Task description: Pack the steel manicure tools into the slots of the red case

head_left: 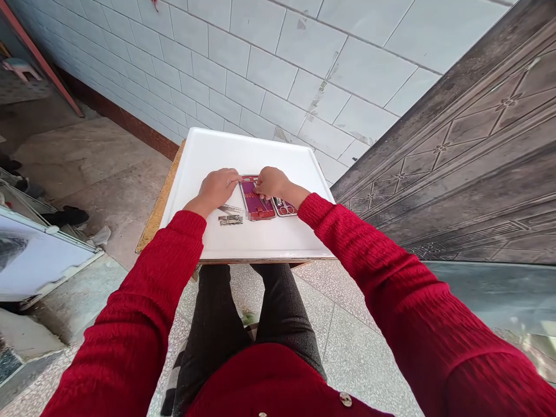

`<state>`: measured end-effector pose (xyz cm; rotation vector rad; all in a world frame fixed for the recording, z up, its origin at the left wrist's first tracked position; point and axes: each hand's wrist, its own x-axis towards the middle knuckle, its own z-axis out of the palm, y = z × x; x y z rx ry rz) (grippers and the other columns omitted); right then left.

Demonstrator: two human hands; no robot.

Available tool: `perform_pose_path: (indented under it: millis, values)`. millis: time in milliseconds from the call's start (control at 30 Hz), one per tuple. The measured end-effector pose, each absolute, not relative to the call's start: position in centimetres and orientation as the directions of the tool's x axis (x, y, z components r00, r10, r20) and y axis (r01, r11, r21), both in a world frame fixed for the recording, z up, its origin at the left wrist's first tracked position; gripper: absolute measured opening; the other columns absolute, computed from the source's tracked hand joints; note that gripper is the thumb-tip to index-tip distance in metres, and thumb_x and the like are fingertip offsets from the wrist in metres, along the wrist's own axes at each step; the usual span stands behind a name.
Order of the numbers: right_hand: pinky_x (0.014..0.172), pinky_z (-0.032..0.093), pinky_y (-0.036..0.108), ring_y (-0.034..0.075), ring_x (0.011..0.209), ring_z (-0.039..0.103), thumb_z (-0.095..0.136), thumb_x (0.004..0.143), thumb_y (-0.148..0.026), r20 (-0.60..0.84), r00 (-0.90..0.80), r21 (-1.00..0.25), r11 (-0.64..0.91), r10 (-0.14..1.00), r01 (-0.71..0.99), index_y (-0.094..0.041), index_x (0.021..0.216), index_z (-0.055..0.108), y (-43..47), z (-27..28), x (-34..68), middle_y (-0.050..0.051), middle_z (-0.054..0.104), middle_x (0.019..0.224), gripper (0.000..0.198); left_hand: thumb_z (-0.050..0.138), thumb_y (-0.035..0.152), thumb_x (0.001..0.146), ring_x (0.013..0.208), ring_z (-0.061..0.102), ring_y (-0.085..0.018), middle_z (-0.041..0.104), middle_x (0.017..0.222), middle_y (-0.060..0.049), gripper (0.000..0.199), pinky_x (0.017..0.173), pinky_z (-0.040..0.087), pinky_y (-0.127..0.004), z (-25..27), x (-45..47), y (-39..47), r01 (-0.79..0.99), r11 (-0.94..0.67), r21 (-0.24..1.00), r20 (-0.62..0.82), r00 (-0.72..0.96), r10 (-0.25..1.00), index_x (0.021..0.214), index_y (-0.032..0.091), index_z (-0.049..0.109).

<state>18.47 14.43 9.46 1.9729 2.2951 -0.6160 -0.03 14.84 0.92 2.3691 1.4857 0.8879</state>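
A manicure case (251,190) lies unfolded on a white tray (217,152), its purple lining and red trim showing. My left hand (218,186) is at the case's upper left edge, thumb and fingers closed on the rim. Over the middle of the case, my right hand (271,182) is closed in a pinch; what is between its fingertips is too small to make out. Small scissors (285,209) sit in the case's right half, partly under my right wrist. Nail clippers (230,220) and thin metal tools (229,208) lie on the tray left of the case.
The tray rests on a wooden table (161,211) against a tiled wall (269,69). To the right stands a dark patterned metal panel (434,156). A white cabinet-like thing (39,249) is on the floor at left. My legs (278,295) are at the table's front edge.
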Motion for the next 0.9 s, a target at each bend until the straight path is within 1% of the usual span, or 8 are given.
perform_pose_path:
  millis: [200,267,400,467,533,700,800,900]
  values:
    - [0.065,0.057,0.024,0.016,0.062,0.068,0.072,0.084,-0.002,-0.409,-0.098,-0.284,-0.025,0.907,0.959,-0.017,0.066,0.065,15.9,9.4,17.6,-0.002,0.062,0.05,0.024,0.048,0.021,0.099,0.117,0.071,-0.025,0.077,0.13,0.001,0.036,0.096,0.056,-0.04,1.0,0.2,14.7,0.762,-0.459,0.456,0.358,0.315,0.879,0.111,0.03,0.081]
    - [0.068,0.059,0.026,0.019,0.066,0.07,0.072,0.082,-0.001,-0.399,-0.111,-0.24,0.013,0.91,0.971,-0.016,0.068,0.068,16.2,9.5,17.2,0.0,0.061,0.05,0.021,0.048,0.021,0.099,0.117,0.071,-0.025,0.077,0.13,0.001,0.037,0.096,0.057,-0.039,1.0,0.2,14.7,0.762,-0.46,0.457,0.361,0.313,0.878,0.112,0.031,0.081]
    - [0.082,0.062,0.038,0.03,0.08,0.074,0.075,0.074,0.005,-0.304,-0.181,-0.059,0.171,0.935,0.984,-0.012,0.07,0.071,16.0,9.9,16.6,0.005,0.062,0.051,0.018,0.047,0.019,0.098,0.116,0.072,-0.024,0.077,0.129,0.0,0.038,0.097,0.056,-0.039,0.8,0.2,14.8,0.758,-0.478,0.445,0.372,0.329,0.868,0.112,0.028,0.081]
    - [0.085,0.062,0.04,0.032,0.082,0.075,0.075,0.073,0.005,-0.299,-0.188,-0.035,0.186,0.936,0.982,-0.011,0.069,0.072,15.9,9.9,16.4,0.006,0.063,0.052,0.017,0.047,0.019,0.098,0.115,0.072,-0.024,0.077,0.129,0.0,0.038,0.097,0.056,-0.038,0.8,0.2,14.9,0.76,-0.482,0.435,0.378,0.332,0.864,0.112,0.027,0.081]
    - [0.083,0.063,0.037,0.029,0.079,0.076,0.075,0.076,0.002,-0.329,-0.168,-0.077,0.151,0.929,0.985,-0.012,0.071,0.072,16.0,9.8,16.5,0.005,0.063,0.052,0.016,0.047,0.018,0.098,0.115,0.072,-0.024,0.078,0.128,0.0,0.038,0.097,0.056,-0.038,0.8,0.2,15.0,0.762,-0.485,0.429,0.379,0.335,0.862,0.112,0.027,0.081]
    - [0.07,0.061,0.024,0.017,0.062,0.071,0.074,0.086,-0.008,-0.393,-0.113,-0.268,0.004,0.912,0.964,-0.015,0.074,0.07,16.3,9.3,16.9,-0.002,0.061,0.05,0.014,0.048,0.017,0.097,0.116,0.072,-0.025,0.078,0.128,0.0,0.038,0.097,0.057,-0.039,0.7,0.1,15.0,0.769,-0.483,0.418,0.374,0.339,0.863,0.112,0.027,0.081]
    - [0.075,0.061,0.024,0.015,0.062,0.069,0.07,0.091,-0.012,-0.324,-0.104,-0.315,-0.004,0.941,0.949,-0.016,0.069,0.068,16.5,9.1,17.1,-0.002,0.061,0.051,0.023,0.048,0.017,0.097,0.114,0.072,-0.024,0.078,0.128,0.0,0.037,0.097,0.058,-0.039,0.7,0.1,15.0,0.76,-0.491,0.426,0.385,0.339,0.859,0.112,0.027,0.08]
    - [0.082,0.061,0.027,0.019,0.072,0.072,0.066,0.094,-0.015,-0.215,-0.112,-0.341,0.033,0.97,0.94,-0.015,0.068,0.069,17.2,8.6,17.1,0.004,0.067,0.058,0.027,0.047,0.016,0.098,0.115,0.072,-0.025,0.078,0.128,0.0,0.039,0.099,0.057,-0.04,0.6,0.1,14.9,0.756,-0.481,0.444,0.388,0.321,0.864,0.113,0.028,0.08]
